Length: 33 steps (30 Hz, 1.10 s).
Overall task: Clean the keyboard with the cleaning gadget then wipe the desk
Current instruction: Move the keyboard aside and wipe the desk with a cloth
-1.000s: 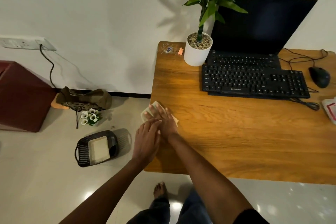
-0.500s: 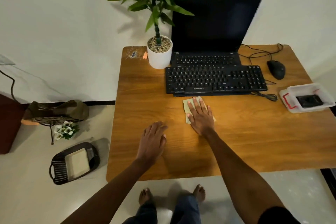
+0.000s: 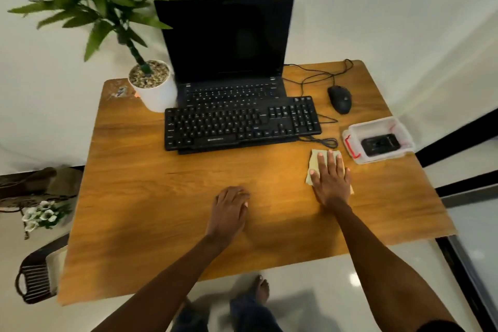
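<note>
Pale cloth (image 3: 313,162) — soft, light, limp, likely bunches; flat on desk (image 3: 161,197) by the box (image 3: 382,158), under R hand (image 3: 331,179), fingers straight, pressing. L hand (image 3: 230,210) rests loose, empty. Drive w/ palm — no pinch.

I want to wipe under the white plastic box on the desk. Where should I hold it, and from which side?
Probably grip the white plastic box by its two long walls, from above. It sits upright and open with a black device inside, so keep it level.

surface: wooden desk (image 3: 161,197) | on it: keyboard (image 3: 242,124), laptop (image 3: 231,89), mouse (image 3: 340,99), potted plant (image 3: 159,94) (back-left corner), plastic box (image 3: 374,122), cloth (image 3: 314,162)
</note>
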Each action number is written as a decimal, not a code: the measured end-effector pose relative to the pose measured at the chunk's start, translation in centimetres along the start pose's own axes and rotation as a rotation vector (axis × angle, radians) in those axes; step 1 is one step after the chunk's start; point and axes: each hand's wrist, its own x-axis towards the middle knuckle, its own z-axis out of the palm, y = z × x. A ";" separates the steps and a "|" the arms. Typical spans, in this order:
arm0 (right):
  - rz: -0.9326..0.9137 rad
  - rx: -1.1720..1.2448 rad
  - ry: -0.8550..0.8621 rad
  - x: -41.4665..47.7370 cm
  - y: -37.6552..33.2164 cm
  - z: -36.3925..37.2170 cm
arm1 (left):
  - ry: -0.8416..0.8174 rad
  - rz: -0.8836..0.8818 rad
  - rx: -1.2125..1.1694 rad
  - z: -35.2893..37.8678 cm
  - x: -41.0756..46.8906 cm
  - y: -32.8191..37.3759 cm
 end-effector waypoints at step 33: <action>-0.971 -0.126 -0.131 -23.5 -32.8 10.4 | 0.218 -0.271 0.046 -5.1 -17.2 -15.6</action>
